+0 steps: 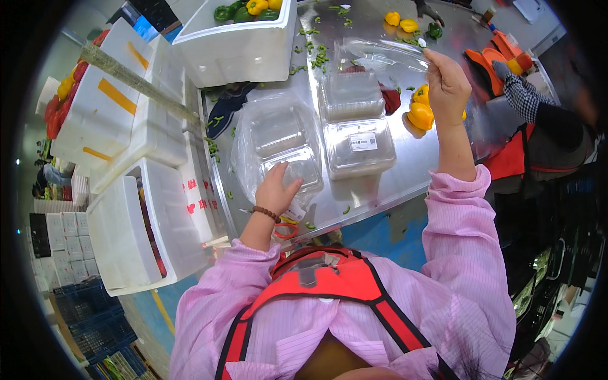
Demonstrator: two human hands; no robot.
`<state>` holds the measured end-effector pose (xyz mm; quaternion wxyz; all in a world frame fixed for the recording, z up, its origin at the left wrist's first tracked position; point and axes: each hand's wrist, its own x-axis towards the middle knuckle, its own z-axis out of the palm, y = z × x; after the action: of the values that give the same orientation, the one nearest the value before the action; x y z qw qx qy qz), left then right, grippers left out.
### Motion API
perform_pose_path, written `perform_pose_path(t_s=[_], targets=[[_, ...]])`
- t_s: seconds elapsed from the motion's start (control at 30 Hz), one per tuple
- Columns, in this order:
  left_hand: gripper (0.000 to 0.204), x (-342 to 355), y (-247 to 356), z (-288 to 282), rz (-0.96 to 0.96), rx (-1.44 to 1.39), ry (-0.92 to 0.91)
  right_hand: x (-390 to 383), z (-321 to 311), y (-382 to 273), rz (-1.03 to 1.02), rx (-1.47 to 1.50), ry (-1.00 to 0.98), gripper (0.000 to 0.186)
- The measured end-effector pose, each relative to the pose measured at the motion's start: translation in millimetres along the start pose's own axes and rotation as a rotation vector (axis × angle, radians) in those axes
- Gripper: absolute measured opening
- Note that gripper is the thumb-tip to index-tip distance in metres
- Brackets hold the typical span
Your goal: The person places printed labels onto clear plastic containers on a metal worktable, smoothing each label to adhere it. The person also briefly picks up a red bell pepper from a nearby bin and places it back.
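Note:
My left hand (274, 191) lies with fingers spread on clear plastic boxes (278, 130) in a loose clear bag (242, 152), near the table's front edge. My right hand (448, 82) is raised at the right, closed on the edge of a clear, thin plastic piece (386, 54). It looks like a box or lid, but glare blurs its shape. Between my hands stand stacked clear boxes (353, 95). In front of that stack, another clear box (339, 149) carries a white label (363, 142). Yellow bell peppers (419, 116) sit just left of my right wrist.
Green scraps (316, 58) litter the metal table (373, 190). A white foam box (234, 54) of peppers stands at the back left; more foam boxes (142, 234) crowd the left side. Across the right side is another person's checkered sleeve (527, 95), beside an orange tray (487, 66).

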<state>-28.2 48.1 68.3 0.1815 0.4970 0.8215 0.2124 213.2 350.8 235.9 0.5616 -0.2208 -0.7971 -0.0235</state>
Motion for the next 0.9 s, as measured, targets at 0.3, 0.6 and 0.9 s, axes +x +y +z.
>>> perform_pose_path(t_s=[0.3, 0.6, 0.9], targets=[[0.054, -18, 10, -19, 0.033, -0.285, 0.046, -30, 10, -21, -0.215, -0.065, -0.133, 0.023], [0.035, -22, -2, -23, -0.239, -0.978, 0.017, -127, -26, -38, 0.047, -0.115, -0.862, 0.047], [0.031, -24, 3, -29, -0.400, -1.457, -0.006, -95, 61, -23, 0.179, 0.096, -0.548, 0.052]])
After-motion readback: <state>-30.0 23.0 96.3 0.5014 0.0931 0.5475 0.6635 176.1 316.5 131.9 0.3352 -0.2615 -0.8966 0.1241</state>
